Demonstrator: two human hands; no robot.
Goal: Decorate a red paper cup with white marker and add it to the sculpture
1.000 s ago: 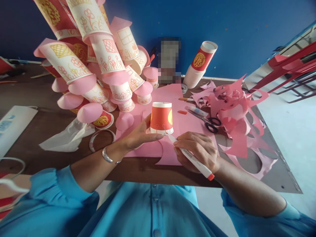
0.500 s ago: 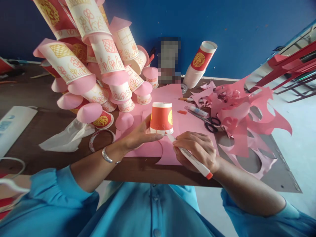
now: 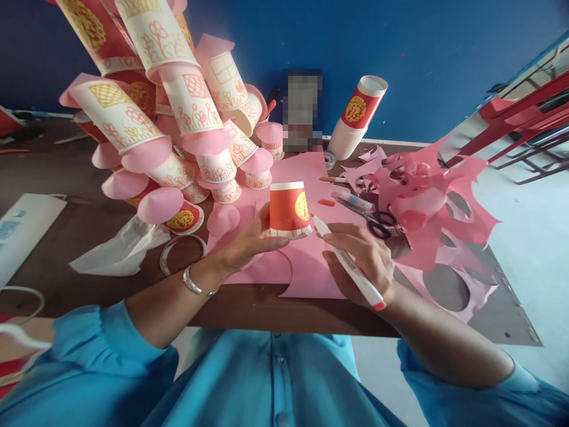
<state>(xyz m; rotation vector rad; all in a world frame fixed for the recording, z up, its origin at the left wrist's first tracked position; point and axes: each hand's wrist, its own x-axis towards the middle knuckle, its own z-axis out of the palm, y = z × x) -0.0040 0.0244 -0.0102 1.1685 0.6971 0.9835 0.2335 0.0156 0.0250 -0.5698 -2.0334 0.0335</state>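
Note:
My left hand (image 3: 251, 242) is closed round a red paper cup (image 3: 284, 209) with a gold emblem, held upside down above pink paper, thumb along its lower white rim. Some short marks show on that rim. In my right hand (image 3: 362, 258) is a white felt-tip marker (image 3: 358, 276) with an orange-red end, gripped like a pen. Its uncapped tip points at the cup and stands a little to the right of it, apart from it. On the paper behind lies a small orange marker cap (image 3: 326, 203).
Decorated paper cups (image 3: 191, 98) with pink cone roofs are piled at left. A cup stack (image 3: 355, 118) stands by the wall. Black-handled scissors (image 3: 380, 225), a glue tube (image 3: 353, 199) and pink scraps (image 3: 422, 207) lie at right. A paper ring (image 3: 166, 258) and white tissue (image 3: 127, 249) lie left.
The cup has turned and tilted slightly in my left hand, so its gold emblem shows more. My right hand has drawn the marker tip away from the rim, to the right.

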